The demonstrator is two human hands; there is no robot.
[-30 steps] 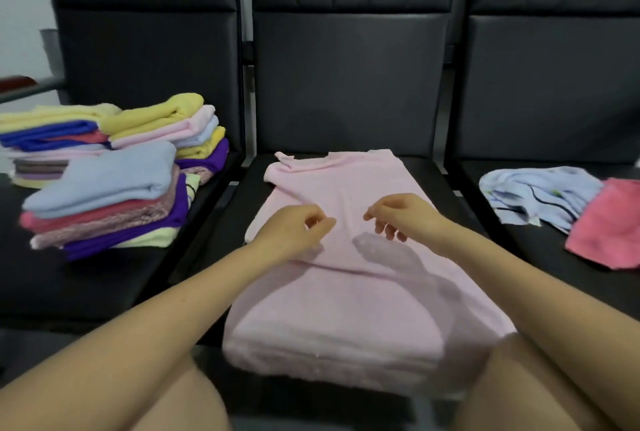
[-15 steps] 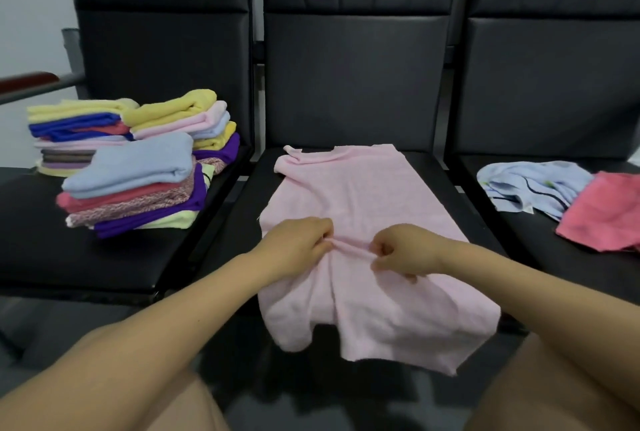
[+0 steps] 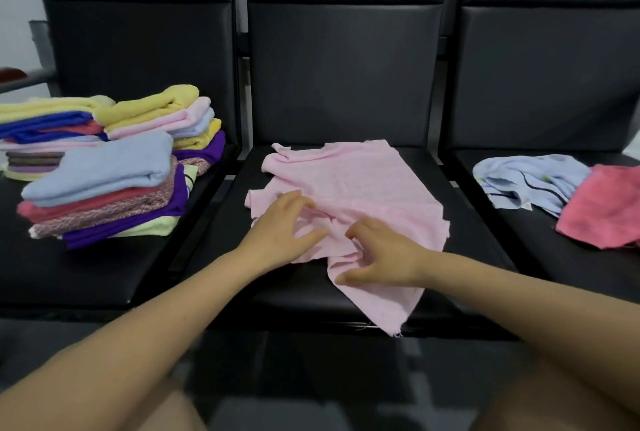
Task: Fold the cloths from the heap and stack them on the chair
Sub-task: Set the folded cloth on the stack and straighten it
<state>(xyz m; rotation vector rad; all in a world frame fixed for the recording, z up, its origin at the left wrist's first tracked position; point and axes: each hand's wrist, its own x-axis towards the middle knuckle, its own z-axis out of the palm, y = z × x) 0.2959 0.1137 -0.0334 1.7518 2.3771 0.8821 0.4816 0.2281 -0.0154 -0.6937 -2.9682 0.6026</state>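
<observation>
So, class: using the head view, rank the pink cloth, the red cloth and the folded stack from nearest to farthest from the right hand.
1. Pink cloth, middle seat, under the right hand.
2. Red cloth, right seat.
3. Folded stack, left seat, farthest.

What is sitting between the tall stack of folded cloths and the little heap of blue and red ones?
In the head view, the pink cloth lies on the middle chair seat, between the folded stack and the unfolded heap, with the left hand and right hand on it.
</observation>
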